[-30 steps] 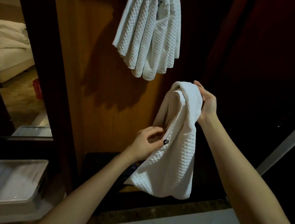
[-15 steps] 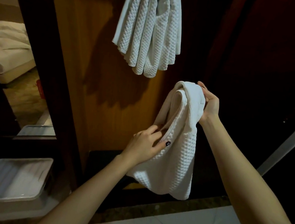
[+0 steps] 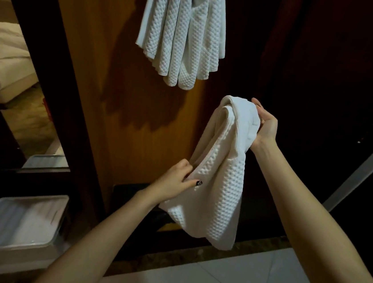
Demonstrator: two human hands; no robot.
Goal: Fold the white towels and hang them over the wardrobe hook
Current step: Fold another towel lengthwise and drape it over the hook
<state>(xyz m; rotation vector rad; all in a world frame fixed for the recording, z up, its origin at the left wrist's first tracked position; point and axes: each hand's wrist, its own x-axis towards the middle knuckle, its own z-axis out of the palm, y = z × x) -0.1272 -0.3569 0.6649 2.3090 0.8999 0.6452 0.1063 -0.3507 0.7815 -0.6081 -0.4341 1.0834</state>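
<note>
Before the wardrobe panel (image 3: 99, 84), the left hand (image 3: 173, 184) pinched the white towel (image 3: 222, 168) at its edge; the right hand (image 3: 266, 125) gripped its top fold. High on the panel hung other towels (image 3: 184, 31). Lower left sat a lidded box (image 3: 16, 222), contents unclear.

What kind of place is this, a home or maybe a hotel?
Probably a hotel room. Waffle-weave towels hang against the wooden wardrobe panel, a bed with white bedding shows at the left, and the left hand and right hand hold another white towel.
</note>
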